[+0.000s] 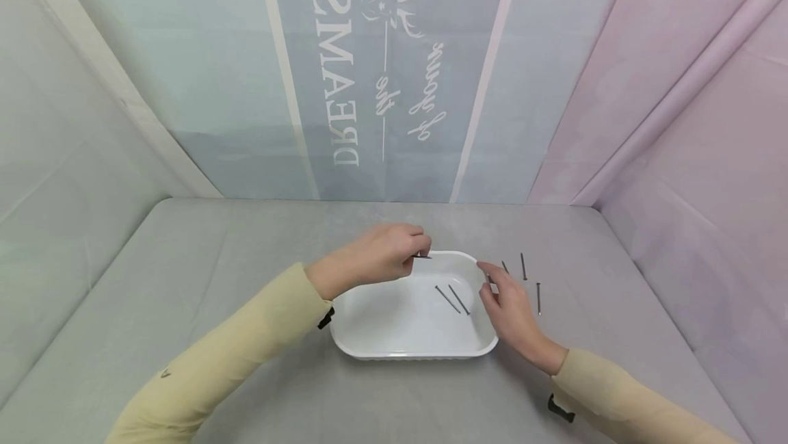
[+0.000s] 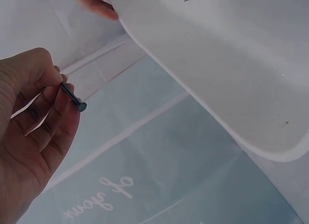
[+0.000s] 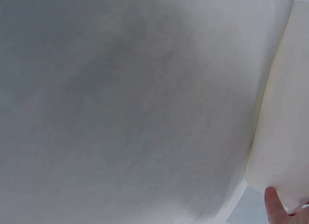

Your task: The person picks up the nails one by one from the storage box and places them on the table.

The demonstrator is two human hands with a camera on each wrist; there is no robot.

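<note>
Metal nail [image 2: 71, 94] in left grip [image 1: 383, 252]

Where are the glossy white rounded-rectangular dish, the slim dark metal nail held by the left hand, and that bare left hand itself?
Glossy white dish [image 1: 394, 326], head view: bare inner floor.
Dark metal nail [image 2: 71, 94], left wrist view: shaft, near its round head.
Left hand [image 1: 386, 252], head view: back of the hand.
</note>
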